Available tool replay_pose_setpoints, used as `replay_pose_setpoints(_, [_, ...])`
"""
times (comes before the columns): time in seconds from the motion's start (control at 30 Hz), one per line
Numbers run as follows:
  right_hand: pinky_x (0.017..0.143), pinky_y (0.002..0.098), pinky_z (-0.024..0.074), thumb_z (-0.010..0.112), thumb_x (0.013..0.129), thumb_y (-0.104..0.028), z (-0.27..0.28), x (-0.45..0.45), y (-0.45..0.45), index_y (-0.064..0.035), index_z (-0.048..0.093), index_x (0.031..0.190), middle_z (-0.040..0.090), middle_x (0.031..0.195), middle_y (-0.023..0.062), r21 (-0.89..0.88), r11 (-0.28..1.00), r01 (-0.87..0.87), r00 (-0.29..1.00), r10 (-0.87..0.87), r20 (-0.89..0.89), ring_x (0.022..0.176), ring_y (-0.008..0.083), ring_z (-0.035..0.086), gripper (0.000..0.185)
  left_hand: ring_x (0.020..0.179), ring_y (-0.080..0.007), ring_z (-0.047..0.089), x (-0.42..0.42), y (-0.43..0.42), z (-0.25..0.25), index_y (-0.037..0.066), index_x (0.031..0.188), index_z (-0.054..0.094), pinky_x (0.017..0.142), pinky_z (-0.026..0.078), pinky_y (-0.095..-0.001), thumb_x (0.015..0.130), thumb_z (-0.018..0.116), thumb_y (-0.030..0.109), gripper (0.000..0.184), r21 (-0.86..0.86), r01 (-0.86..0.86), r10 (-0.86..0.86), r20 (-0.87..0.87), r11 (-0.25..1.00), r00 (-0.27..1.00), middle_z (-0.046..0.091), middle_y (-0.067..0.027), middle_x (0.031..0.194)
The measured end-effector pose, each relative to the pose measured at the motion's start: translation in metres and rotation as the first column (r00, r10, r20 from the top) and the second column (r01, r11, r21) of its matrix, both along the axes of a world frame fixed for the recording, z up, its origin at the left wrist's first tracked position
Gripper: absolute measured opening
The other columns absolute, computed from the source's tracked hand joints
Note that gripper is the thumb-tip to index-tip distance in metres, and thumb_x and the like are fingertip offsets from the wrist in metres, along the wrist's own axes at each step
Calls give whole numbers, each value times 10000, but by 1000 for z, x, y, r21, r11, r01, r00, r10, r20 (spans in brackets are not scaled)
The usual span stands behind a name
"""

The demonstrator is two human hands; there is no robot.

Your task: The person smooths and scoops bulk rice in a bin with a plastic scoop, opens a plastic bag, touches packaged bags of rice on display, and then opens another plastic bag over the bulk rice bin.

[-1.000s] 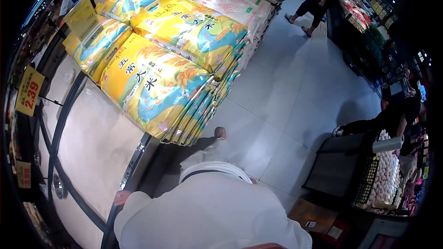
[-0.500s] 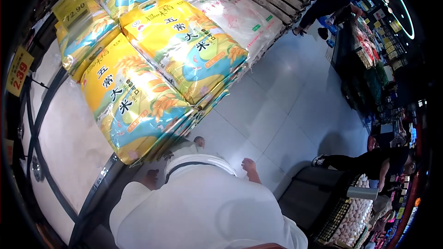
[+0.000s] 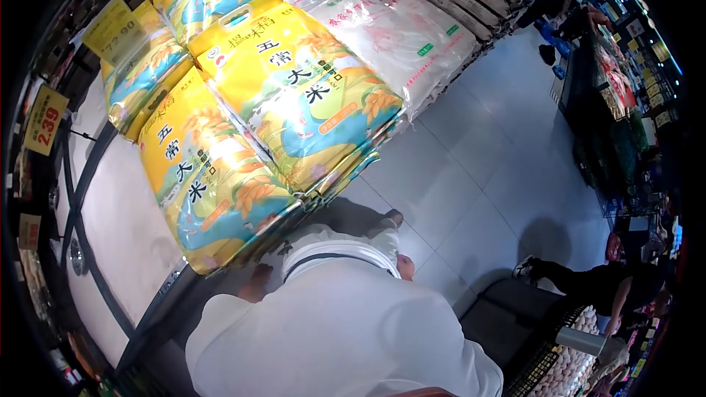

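Yellow rice bags (image 3: 254, 106) lay stacked at the upper left. Left hand (image 3: 256, 281) hung in shadow near the stack's lower edge; whether its fingers were open or closed, I could not tell. Pale bags (image 3: 401, 40) lay beside the yellow ones. Right hand (image 3: 405, 266) hung above the grey floor (image 3: 471, 154), fingers likewise unclear. Farther right stood a black crate (image 3: 543, 353) of eggs (image 3: 570, 367).

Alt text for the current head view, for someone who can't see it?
Yellow-and-blue plastic rice bags lie stacked ahead of a white-shirted person, whose bare left hand and right hand hang low. Pale grey tiled floor lies right.
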State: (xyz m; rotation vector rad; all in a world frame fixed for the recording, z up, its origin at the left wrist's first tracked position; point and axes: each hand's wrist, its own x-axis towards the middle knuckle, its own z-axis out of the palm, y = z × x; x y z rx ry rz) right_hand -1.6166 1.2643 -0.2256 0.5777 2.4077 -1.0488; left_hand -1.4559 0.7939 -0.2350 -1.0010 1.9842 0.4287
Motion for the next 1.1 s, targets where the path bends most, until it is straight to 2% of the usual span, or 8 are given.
replay_pose_setpoints(0.1, [784, 412, 523, 641, 847, -325, -12, -30, 39, -53, 744, 905, 712, 891, 192, -108, 972, -210, 974, 217, 59, 894, 326, 691, 297, 1259, -376, 529, -50, 25, -8, 51, 1239, 606, 953, 474, -476, 943, 563, 384, 447, 103, 73, -71, -28, 992, 997, 595, -195, 1316])
replay_pose_setpoints(0.2, [834, 434, 523, 533, 855, -231, -29, -91, 77, -66, 746, 881, 705, 968, 209, 142, 390, -910, 413, 884, 219, 934, 368, 672, 271, 1257, -373, 531, -108, 53, -8, 52, 1235, 608, 955, 475, -472, 944, 561, 381, 442, 174, 117, -108, -62, 978, 992, 597, -193, 1313])
replay_pose_setpoints(0.4, [691, 415, 513, 599, 810, -185, -12, -210, 111, -63, 689, 849, 671, 839, 142, -148, 837, -527, 830, 544, 122, 780, 300, 649, 156, 1252, -368, 537, -227, 101, -8, 54, 1228, 613, 960, 476, -463, 946, 559, 376, 431, 287, 265, -191, -262, 921, 946, 601, -190, 1308])
replay_pose_setpoints(0.53, [547, 270, 473, 625, 872, -176, 8, -289, 125, -55, 690, 1002, 650, 836, 38, -310, 951, -18, 981, 77, 177, 687, 141, 625, 190, 1093, -348, 615, -296, 171, 44, 13, 1124, 666, 926, 461, -415, 944, 517, 349, 409, 323, -155, 342, -674, 934, 655, 668, -224, 1113])
replay_pose_setpoints(0.87, [456, 233, 448, 617, 894, -113, -10, -336, 203, -71, 673, 992, 642, 799, 38, -353, 919, 175, 969, -97, 230, 614, 136, 618, 121, 955, -244, 650, -414, 247, 52, 42, 1179, 634, 849, 520, -372, 959, 554, 258, 318, 627, -151, 543, -500, 764, 675, 685, -136, 1048])
replay_pose_setpoints(0.9, [469, 258, 458, 620, 864, -73, -61, -339, 233, -62, 711, 919, 641, 748, 43, -484, 874, 44, 947, 118, 299, 602, 142, 616, 107, 921, -231, 665, -420, 247, 47, 51, 1168, 631, 800, 534, -366, 952, 557, 232, 291, 688, -238, 659, -448, 686, 604, 689, -125, 1015])
replay_pose_setpoints(1.03, [545, 304, 504, 652, 843, -152, -23, -313, 224, -66, 697, 877, 654, 828, 67, -431, 869, -243, 959, 281, 26, 653, 173, 625, 103, 765, -164, 662, -440, 256, 73, 56, 1111, 613, 663, 545, -305, 957, 551, 178, 206, 757, -355, 810, -377, 548, 449, 672, -72, 894])
replay_pose_setpoints(1.1, [534, 303, 487, 634, 838, -127, 21, -330, 194, -52, 681, 863, 645, 821, 57, -352, 936, -6, 975, 83, 205, 643, 165, 601, 91, 764, -168, 661, -459, 265, 80, 52, 1097, 624, 669, 543, -294, 955, 557, 174, 199, 798, -291, 802, -356, 528, 479, 672, -84, 887])
